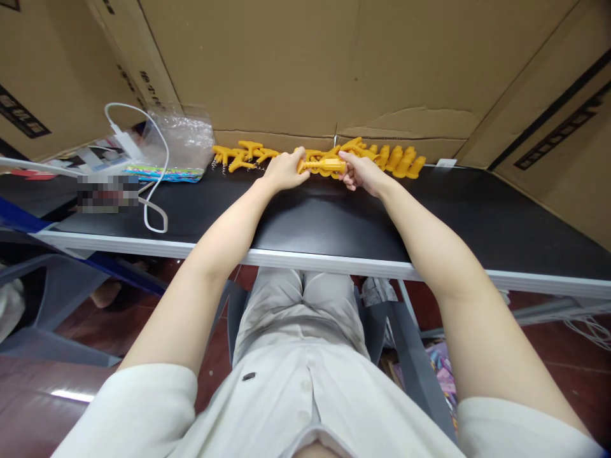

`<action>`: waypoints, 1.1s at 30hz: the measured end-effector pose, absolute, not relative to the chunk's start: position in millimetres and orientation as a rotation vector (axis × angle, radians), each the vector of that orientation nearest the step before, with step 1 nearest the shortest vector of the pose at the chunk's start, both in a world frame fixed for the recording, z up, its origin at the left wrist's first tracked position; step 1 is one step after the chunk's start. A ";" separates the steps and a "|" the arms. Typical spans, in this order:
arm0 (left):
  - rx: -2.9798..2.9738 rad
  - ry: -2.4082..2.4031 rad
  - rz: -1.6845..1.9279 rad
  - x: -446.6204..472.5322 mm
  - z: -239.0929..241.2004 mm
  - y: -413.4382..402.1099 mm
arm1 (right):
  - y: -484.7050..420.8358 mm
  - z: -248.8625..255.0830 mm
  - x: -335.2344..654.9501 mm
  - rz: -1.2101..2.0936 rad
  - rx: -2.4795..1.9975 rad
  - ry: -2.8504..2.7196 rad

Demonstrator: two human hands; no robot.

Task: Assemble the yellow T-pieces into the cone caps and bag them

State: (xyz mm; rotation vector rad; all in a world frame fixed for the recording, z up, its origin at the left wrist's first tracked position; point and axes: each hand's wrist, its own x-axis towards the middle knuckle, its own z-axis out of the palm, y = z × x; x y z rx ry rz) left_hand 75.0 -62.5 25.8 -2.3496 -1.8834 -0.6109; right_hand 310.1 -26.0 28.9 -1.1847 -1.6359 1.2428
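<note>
Near the back of the black table, both hands grip a yellow plastic piece with a narrow ridged shaft and a wider fluted body point(331, 165). My left hand point(285, 170) is closed around its left end. The fingers of my right hand point(360, 170) pinch the wider right end. To the left lies a group of yellow T-shaped handles point(238, 154) with thin metal spirals, like corkscrews. On the right, several yellow flared cylinders point(401, 160) lean in a row. More yellow parts behind my hands are partly hidden.
Cardboard walls point(296, 70) close off the back and sides. At left are a clear plastic bag point(179, 137), colourful packets point(167, 173) and a looped white cable point(165, 165). A pale metal edge point(315, 259) borders the black table point(329, 222).
</note>
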 end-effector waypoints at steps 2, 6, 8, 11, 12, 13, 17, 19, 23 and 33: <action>-2.342 -1.880 -0.603 74.7 25.2 -62.1 | -25.7 28.2 309.5 1.249 -1.206 -1.619; -2.343 -1.873 -0.612 73.6 24.2 -60.9 | -26.5 26.5 308.7 1.244 -1.281 -1.611; -2.343 -1.872 -0.608 73.2 23.8 -60.4 | -28.9 27.5 308.8 1.250 -1.311 -1.618; -2.329 -1.873 -0.586 73.0 23.1 -59.4 | -35.4 32.8 309.5 1.276 -1.326 -1.622; -2.327 -1.872 -0.582 73.0 22.7 -58.9 | -38.0 35.3 309.9 1.284 -1.316 -1.619; -2.328 -1.870 -0.582 72.9 22.4 -58.3 | -40.5 37.8 310.3 1.287 -1.295 -1.612; -2.333 -1.868 -0.599 72.2 20.9 -55.6 | -46.9 43.1 311.6 1.245 -1.187 -1.595; -2.338 -1.870 -0.609 71.0 20.2 -54.2 | -47.1 42.1 311.6 1.213 -1.171 -1.618; -2.352 -1.866 -0.652 67.8 19.4 -51.9 | -44.0 37.1 310.2 1.160 -1.160 -1.645; -2.334 -1.855 -0.632 68.4 21.7 -56.3 | -34.3 27.1 307.5 1.179 -1.147 -1.584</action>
